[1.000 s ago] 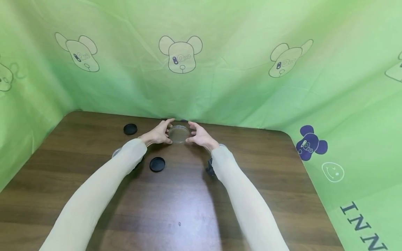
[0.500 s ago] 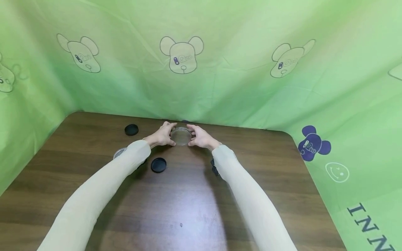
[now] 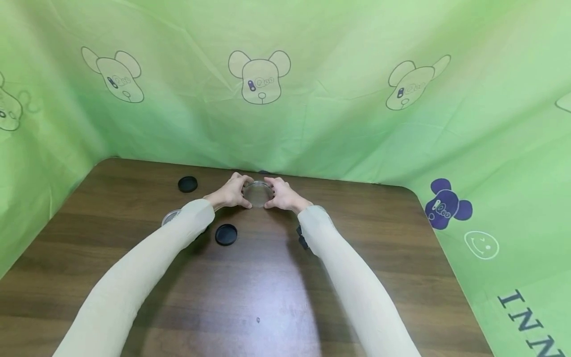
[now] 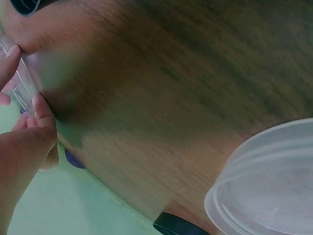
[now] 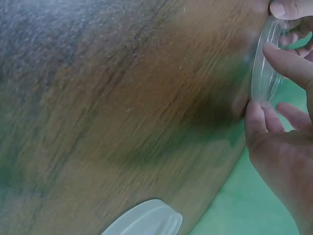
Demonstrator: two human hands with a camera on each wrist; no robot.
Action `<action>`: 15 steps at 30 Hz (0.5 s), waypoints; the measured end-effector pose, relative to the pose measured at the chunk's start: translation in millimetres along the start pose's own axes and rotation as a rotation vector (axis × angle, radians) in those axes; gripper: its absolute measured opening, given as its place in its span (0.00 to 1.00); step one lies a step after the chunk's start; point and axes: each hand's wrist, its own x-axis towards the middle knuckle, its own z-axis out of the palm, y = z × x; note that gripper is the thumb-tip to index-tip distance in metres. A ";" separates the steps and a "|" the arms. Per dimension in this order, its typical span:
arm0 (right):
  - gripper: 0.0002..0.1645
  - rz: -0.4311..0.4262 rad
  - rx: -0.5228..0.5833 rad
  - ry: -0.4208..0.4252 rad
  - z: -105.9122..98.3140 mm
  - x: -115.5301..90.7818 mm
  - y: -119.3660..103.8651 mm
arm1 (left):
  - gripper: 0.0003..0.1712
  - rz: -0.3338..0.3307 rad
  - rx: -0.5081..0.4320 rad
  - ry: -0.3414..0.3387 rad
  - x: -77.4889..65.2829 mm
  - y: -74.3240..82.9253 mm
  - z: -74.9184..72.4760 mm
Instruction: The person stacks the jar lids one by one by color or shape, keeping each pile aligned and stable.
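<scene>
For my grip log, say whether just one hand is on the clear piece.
No, the left hand and right hand grip the clear piece at opposite sides.

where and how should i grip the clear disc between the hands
Probably by the rim of the clear disc, from its left and right, as the left hand and right hand hold it: it is round and shallow, with no handle showing.

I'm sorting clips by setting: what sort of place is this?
Likely a makeshift screened-off work area: green sheeting printed with cartoon heads hangs along three sides of a wood-grain table.
</scene>
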 end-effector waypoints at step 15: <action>0.52 0.005 -0.012 0.012 1.3 -1.1 -2.4 | 0.44 0.015 0.007 0.002 -4.5 3.7 -1.4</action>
